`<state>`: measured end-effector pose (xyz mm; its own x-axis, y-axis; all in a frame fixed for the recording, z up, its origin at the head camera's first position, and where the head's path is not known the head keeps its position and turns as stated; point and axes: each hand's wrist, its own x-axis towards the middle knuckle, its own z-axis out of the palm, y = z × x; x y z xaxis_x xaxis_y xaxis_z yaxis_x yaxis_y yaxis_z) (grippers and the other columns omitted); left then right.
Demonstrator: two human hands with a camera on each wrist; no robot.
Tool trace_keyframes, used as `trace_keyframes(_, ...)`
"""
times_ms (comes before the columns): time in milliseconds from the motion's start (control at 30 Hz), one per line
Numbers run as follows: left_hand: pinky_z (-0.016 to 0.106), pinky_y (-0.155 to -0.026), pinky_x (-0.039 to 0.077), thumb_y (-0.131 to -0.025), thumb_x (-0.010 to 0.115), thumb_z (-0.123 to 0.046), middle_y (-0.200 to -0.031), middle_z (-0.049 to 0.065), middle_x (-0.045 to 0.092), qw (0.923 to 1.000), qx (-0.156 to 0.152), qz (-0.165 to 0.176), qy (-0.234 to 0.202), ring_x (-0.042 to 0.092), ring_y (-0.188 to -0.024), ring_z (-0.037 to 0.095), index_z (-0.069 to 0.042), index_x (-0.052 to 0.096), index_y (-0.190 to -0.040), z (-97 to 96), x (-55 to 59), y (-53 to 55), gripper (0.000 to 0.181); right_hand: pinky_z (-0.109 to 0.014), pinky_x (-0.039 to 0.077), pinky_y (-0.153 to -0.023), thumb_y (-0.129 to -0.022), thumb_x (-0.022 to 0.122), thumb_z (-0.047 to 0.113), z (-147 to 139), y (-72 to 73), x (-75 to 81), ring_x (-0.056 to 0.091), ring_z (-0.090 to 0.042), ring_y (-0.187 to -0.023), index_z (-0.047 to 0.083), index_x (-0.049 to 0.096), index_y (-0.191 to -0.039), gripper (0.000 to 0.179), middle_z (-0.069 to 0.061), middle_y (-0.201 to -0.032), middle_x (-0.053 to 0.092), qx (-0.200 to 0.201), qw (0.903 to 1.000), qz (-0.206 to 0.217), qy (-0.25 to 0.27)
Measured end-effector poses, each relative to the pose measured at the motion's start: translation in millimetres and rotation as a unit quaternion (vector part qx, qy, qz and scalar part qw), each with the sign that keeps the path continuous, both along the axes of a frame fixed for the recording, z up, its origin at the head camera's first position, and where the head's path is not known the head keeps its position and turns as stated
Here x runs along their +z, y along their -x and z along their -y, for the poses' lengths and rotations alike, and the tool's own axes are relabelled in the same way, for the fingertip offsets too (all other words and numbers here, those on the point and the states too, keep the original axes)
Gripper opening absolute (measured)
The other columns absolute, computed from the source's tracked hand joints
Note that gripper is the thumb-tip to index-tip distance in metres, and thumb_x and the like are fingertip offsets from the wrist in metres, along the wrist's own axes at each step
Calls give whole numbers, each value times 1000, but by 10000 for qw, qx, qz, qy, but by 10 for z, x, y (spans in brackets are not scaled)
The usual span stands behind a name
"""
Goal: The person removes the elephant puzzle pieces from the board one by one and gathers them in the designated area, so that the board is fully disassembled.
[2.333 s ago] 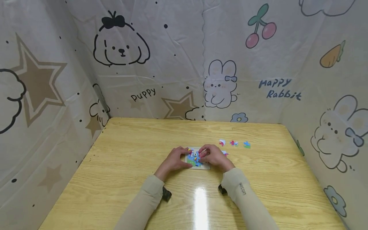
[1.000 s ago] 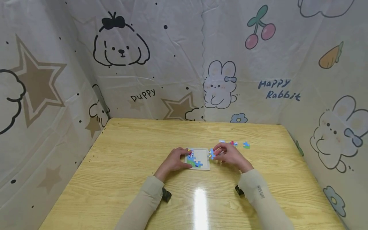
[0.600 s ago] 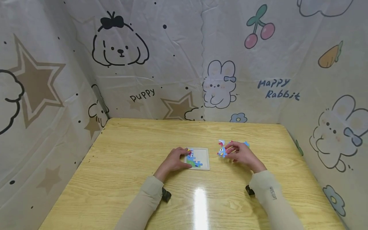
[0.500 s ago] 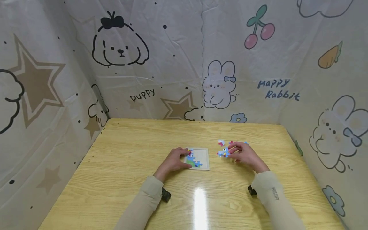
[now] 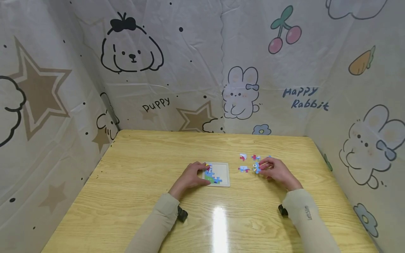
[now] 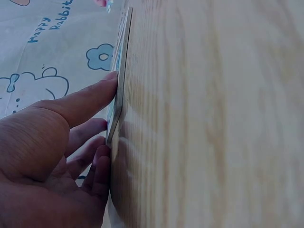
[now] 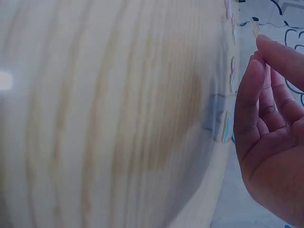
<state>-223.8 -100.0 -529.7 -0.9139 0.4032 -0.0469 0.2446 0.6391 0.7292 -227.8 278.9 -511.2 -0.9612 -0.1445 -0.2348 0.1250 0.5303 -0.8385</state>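
Note:
My left hand (image 5: 188,177) holds the left side of a small jigsaw puzzle board (image 5: 224,170) on the table. In the left wrist view, its thumb lies on the board's thin edge (image 6: 124,57) and several fingers curl at the near end. Blue, green and yellow pieces fill the board's left side and lower part; its upper right is bare wood. To the right, my right hand (image 5: 276,171) pinches a blue jigsaw piece (image 5: 255,167) with an eye printed on it. The right wrist view shows that piece (image 7: 255,28) edge-on between thumb and fingertips, above the table.
Loose jigsaw pieces lie around the right hand: a white-and-red one (image 5: 243,157), a red-and-blue one (image 5: 256,157) and a pale blue-and-pink one (image 5: 243,169). Another blue piece (image 5: 269,156) is partly hidden behind the hand. Printed curtains (image 5: 190,70) enclose the wooden table (image 5: 142,158).
My right hand has moved from over the board to the right, carrying the blue piece past the pale blue-and-pink one. The board's upper right was covered earlier. My left hand stays put.

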Motion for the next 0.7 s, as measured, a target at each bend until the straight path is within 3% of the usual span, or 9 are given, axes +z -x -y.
trace_keyframes(700,52,-117,36,-82,90,-23,-147,15,58,10000,-24,51,-36,48,-137,37,-8,64,-142,8,-12,6,67,-29,55,-62,-93,75,4,-28,16,-57,60,-16,-79,-6,57,-130,42,-10,-103,66,-205,9992,265,224)
